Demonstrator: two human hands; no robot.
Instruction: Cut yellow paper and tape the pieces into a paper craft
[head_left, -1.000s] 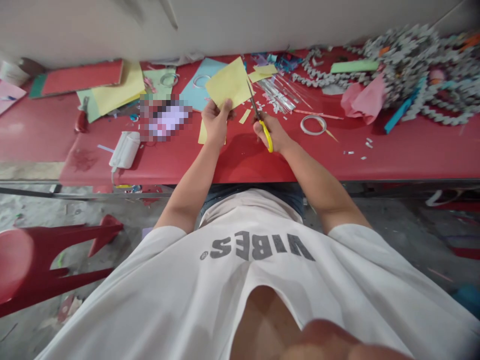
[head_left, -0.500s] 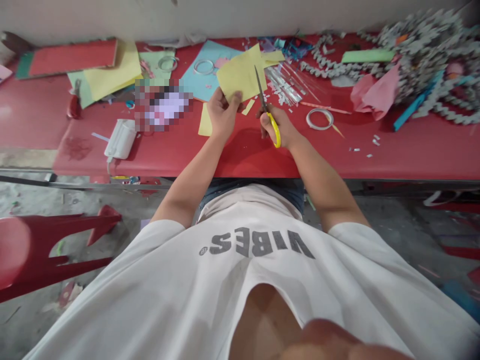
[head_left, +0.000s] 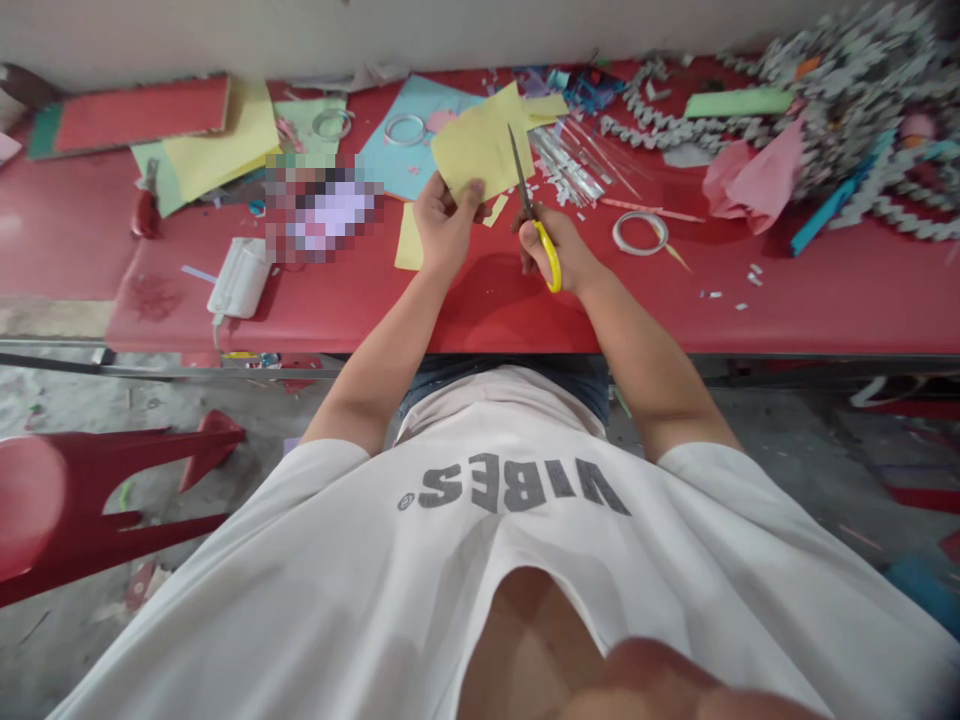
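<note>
Right hand (head_left: 570, 252) gripping scissors (head_left: 527, 198), left hand (head_left: 446, 228) pinching yellow sheet (head_left: 480, 145)
The scissors point forward, long axis leaning left.

A pale wall (head_left: 450, 35) backs a red table (head_left: 825, 315) over littered grey floor (head_left: 810, 460).

1. A red-covered table (head_left: 337, 315) spans the view.
2. On its left part lie overlapping paper sheets (head_left: 232, 150), a red-handled tool (head_left: 142, 213) and a white boxy device (head_left: 241, 278).
3. Toward the middle are a light-blue sheet (head_left: 391, 168), a small yellow piece of paper (head_left: 408, 242) and shiny strips (head_left: 566, 168).
4. On the right lie a white ring (head_left: 640, 250), a crumpled pink piece (head_left: 757, 185), small white scraps (head_left: 754, 273) and a heaped grey garland (head_left: 840, 110).
</note>
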